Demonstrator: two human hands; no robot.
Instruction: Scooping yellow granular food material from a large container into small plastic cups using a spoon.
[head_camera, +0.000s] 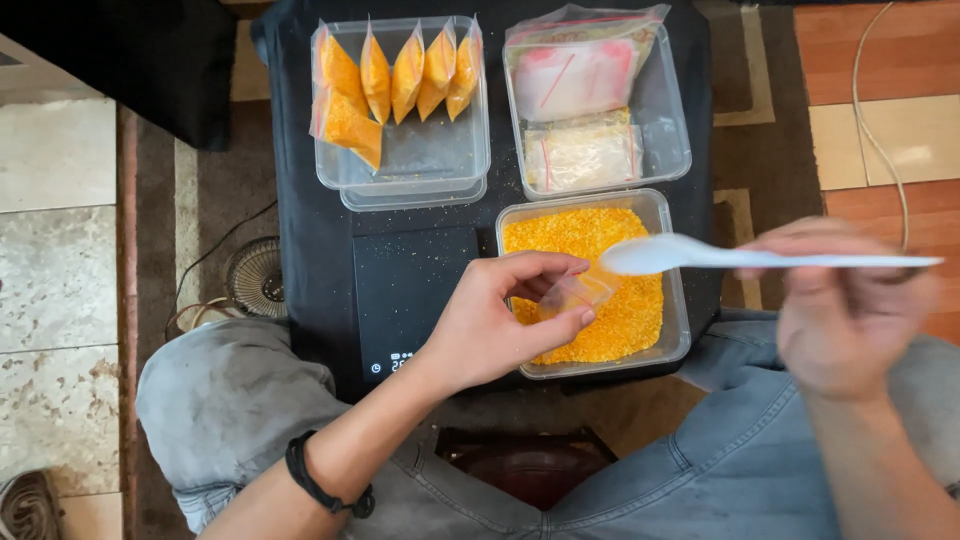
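A tub of crumbs (640, 310) sits right of the scale (400, 290), behind both stand two tubs holding bags (400, 80).

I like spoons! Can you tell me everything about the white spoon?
The white plastic spoon is long and slim, with an oval bowl that looks empty. It lies almost level in the air, held by its handle in the right hand, which is blurred. Its bowl points left, above the clear tub of orange crumbs, close to the small clear bag pinched in the left hand.
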